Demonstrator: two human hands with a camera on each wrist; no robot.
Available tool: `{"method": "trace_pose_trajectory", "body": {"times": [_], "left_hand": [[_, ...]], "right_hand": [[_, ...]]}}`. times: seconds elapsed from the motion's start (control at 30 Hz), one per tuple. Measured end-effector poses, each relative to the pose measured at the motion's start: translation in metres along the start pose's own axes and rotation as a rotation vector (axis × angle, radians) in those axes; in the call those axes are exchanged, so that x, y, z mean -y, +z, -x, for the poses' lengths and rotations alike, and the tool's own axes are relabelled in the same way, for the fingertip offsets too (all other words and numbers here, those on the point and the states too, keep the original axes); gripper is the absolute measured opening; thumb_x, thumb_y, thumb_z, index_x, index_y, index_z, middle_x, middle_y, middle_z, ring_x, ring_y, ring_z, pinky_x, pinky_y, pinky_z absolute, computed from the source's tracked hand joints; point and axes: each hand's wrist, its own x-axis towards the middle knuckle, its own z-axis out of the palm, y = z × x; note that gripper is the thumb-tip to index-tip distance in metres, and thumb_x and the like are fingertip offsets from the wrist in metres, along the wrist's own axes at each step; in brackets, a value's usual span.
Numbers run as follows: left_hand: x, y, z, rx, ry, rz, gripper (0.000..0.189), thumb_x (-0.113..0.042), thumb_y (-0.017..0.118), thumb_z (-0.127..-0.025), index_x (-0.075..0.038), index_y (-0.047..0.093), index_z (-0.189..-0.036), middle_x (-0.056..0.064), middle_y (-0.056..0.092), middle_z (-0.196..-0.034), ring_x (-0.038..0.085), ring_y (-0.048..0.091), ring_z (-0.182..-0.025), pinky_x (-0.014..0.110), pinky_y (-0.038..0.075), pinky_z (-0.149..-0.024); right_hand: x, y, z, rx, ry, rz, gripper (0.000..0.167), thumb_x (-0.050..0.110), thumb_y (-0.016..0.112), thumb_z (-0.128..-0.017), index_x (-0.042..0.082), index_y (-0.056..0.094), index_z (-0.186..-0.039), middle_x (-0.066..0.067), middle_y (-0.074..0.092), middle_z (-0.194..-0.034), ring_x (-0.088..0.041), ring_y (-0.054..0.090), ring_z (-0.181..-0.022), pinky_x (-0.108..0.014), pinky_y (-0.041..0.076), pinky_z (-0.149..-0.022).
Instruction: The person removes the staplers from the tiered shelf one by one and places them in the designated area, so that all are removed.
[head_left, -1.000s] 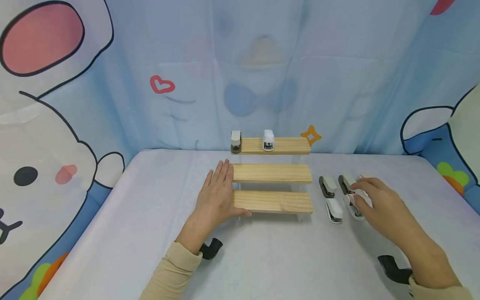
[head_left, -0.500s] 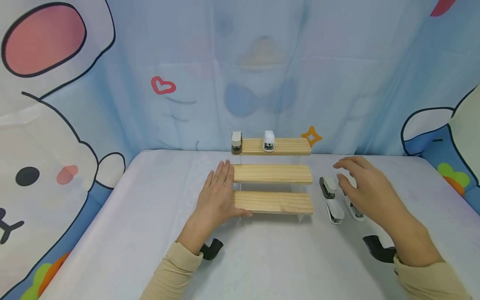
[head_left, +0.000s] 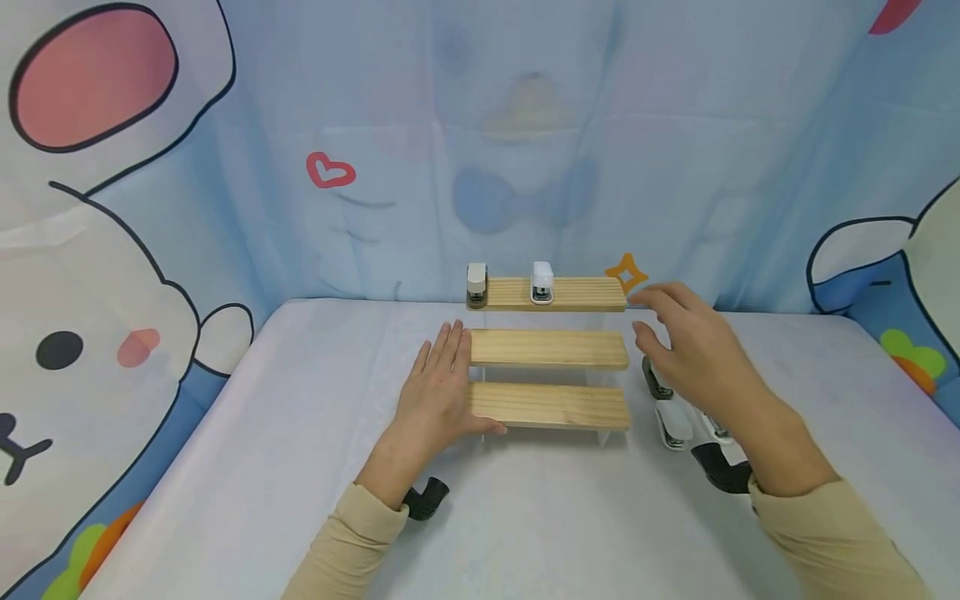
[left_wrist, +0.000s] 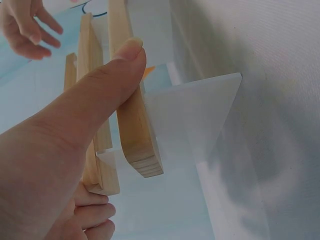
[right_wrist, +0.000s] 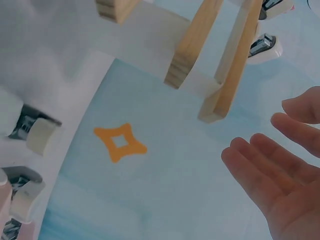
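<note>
A three-tier stand has a top plank (head_left: 585, 294), a middle plank (head_left: 551, 348) and a bottom plank (head_left: 555, 407) of pale wood on clear side supports. My left hand (head_left: 438, 392) lies against its left end with straight fingers, and its thumb (left_wrist: 100, 95) rests across the bottom plank's front. Off the right end of the top plank, my right hand (head_left: 697, 354) hovers with fingers loosely bent and nothing between them. A grey stapler (head_left: 477, 286) and a white stapler (head_left: 542, 283) stand upright on the top plank.
Right of the stand, a dark-based stapler (head_left: 656, 380) and a white stapler (head_left: 674, 425) lie on the white tablecloth (head_left: 555, 517), with others partly behind my right arm. A pink stapler (right_wrist: 5, 195) shows at the right wrist view's edge. A printed curtain (head_left: 405, 217) hangs behind.
My right hand has left the staplers on the table, moving up and left towards the top plank's right end. The left hand stays on the stand.
</note>
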Motion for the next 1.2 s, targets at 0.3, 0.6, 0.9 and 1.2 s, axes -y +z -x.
{"method": "trace_pose_trajectory", "body": {"times": [0.3, 0.6, 0.9, 1.2], "left_hand": [[0.0, 0.0, 0.001, 0.001, -0.001, 0.004, 0.139, -0.068, 0.084, -0.059, 0.001, 0.013, -0.158, 0.016, 0.012, -0.166, 0.028, 0.009, -0.156, 0.045, 0.012, -0.127], [0.0, 0.0, 0.001, -0.01, 0.005, 0.001, 0.139, -0.067, 0.084, -0.059, 0.001, 0.014, -0.157, 0.017, 0.014, -0.166, 0.028, 0.01, -0.155, 0.045, 0.013, -0.127], [0.0, -0.002, 0.001, -0.003, 0.002, 0.006, 0.139, -0.067, 0.084, -0.059, 0.001, 0.014, -0.157, 0.017, 0.013, -0.166, 0.028, 0.01, -0.155, 0.045, 0.013, -0.127], [0.0, -0.001, 0.0, 0.011, 0.001, -0.005, 0.14, -0.07, 0.081, -0.06, 0.001, 0.011, -0.158, 0.015, 0.01, -0.167, 0.027, 0.008, -0.156, 0.044, 0.012, -0.127]], "right_hand": [[0.008, 0.011, -0.021, -0.033, -0.043, -0.062, 0.034, -0.001, 0.064, -0.091, -0.003, 0.06, -0.125, -0.024, 0.057, -0.125, -0.04, 0.062, -0.096, -0.051, 0.055, -0.073], [0.015, 0.021, -0.038, 0.023, -0.022, -0.079, 0.033, 0.002, 0.058, -0.095, -0.003, 0.056, -0.128, -0.025, 0.054, -0.127, -0.04, 0.06, -0.099, -0.05, 0.051, -0.072], [0.022, 0.037, -0.053, 0.07, 0.023, -0.144, 0.039, 0.008, 0.058, -0.097, -0.005, 0.051, -0.134, -0.026, 0.052, -0.131, -0.04, 0.059, -0.103, -0.05, 0.052, -0.076], [0.029, 0.052, -0.065, 0.087, 0.021, -0.189, 0.045, 0.008, 0.06, -0.096, -0.004, 0.048, -0.137, -0.027, 0.047, -0.138, -0.042, 0.056, -0.116, -0.053, 0.053, -0.087]]}}
